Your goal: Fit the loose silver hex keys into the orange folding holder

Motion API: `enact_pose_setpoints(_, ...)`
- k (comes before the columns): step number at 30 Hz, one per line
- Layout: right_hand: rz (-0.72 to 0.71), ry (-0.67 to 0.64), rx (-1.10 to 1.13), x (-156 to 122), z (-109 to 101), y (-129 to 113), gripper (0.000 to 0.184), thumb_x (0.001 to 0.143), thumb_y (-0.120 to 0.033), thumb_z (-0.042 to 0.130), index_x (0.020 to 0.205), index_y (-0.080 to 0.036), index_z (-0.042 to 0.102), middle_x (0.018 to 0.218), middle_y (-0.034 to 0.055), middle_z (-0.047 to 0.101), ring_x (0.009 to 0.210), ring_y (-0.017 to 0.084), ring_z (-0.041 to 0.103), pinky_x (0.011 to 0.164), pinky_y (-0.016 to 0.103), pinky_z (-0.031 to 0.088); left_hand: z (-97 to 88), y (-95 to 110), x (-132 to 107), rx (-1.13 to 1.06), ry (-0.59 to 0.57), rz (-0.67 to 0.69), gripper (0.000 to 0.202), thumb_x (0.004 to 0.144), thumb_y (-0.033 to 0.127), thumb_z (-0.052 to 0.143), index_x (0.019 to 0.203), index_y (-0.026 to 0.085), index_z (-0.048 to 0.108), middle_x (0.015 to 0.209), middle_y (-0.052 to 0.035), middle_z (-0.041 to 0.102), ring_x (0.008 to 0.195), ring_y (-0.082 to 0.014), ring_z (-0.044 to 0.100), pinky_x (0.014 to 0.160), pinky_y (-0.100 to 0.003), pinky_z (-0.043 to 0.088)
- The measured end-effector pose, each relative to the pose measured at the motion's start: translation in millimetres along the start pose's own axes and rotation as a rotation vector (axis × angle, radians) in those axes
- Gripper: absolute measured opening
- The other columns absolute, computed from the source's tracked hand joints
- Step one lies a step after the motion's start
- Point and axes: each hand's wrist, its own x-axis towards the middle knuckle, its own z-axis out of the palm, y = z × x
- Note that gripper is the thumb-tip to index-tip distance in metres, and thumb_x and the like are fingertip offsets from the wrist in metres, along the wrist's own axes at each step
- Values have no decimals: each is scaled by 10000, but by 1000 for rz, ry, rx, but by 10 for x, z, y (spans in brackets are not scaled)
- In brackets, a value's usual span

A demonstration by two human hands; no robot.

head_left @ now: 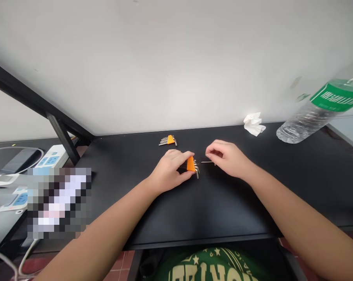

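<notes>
My left hand (pixel 172 169) is closed around an orange hex key holder (pixel 191 164), thumb and fingers on its edges. Bent ends of several silver hex keys stick out of its right side. To the right, my right hand (pixel 226 156) pinches a single thin hex key (pixel 206 162), whose straight end points left toward the holder with a small gap between. My fingertips partly hide this key. Behind my left hand, a second orange hex key set (pixel 171 139) lies on the black table (pixel 211 210), touched by neither hand.
A plastic bottle with a green label (pixel 314 109) stands at the back right, near a crumpled white tissue (pixel 254 124). On the left are a power strip (pixel 55 156), cables and a blurred-out object (pixel 59 203). A black metal frame bar (pixel 32 93) slants along the left.
</notes>
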Motion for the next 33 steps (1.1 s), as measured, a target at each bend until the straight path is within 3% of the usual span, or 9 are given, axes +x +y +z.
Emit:
enact_pose_setpoints(2, -25, -96, -281, 3, -94, 70, 115, 956, -234, 601, 948, -215, 714, 1021, 57, 667, 869, 199, 629, 756, 332, 480, 5, -15, -15, 15, -2, -29, 428, 913, 303, 723, 1314, 216, 603, 924, -29, 720, 866, -197, 673, 928, -393, 542)
enact_pose_setpoints(6, -13, -265, -516, 4, -90, 99, 124, 948, -171, 597, 912, -195, 713, 997, 68, 666, 902, 207, 632, 730, 314, 468, 5, -23, -20, 26, -15, -72, 445, 902, 327, 742, 1315, 220, 613, 911, -24, 713, 849, -195, 678, 909, -375, 555)
enact_pose_setpoints(13, -118, -240, -723, -31, 43, 2, 171, 866, -64, 599, 748, -181, 636, 866, 80, 649, 722, 195, 583, 659, 336, 426, 7, -7, 1, 39, -30, -85, 444, 903, 332, 738, 1316, 218, 623, 951, -39, 732, 885, -205, 688, 924, -388, 558)
enact_pose_setpoints(18, -118, -201, -672, -46, 18, -23, 185, 847, -54, 595, 732, -199, 584, 840, 65, 634, 725, 190, 577, 612, 313, 383, 7, -13, 0, 29, -33, -73, 450, 899, 328, 747, 1316, 222, 615, 923, -22, 724, 830, -190, 678, 932, -386, 551)
enact_pose_setpoints(24, -50, -146, -452, -45, -48, -91, 175, 850, -60, 569, 763, -211, 557, 783, 11, 609, 669, 155, 523, 583, 284, 349, 6, -26, -3, 38, -41, -93, 442, 886, 324, 760, 1297, 223, 630, 898, -18, 716, 849, -198, 687, 917, -373, 552)
enact_pose_setpoints(29, -202, -64, -165, -66, -42, -114, 190, 923, -84, 542, 958, -203, 686, 902, 28, 664, 719, 143, 578, 657, 277, 442, 19, -40, -9, 11, -39, -100, 460, 877, 310, 778, 1300, 213, 624, 910, -14, 721, 838, -186, 687, 950, -379, 542)
enact_pose_setpoints(33, -301, -4, -121, -75, -7, -121, 256, 965, -90, 509, 1019, -202, 733, 972, 61, 689, 770, 164, 624, 698, 300, 481, 20, -30, -7, -4, -46, -119, 447, 881, 333, 772, 1291, 223, 629, 922, -14, 727, 835, -188, 686, 938, -378, 547)
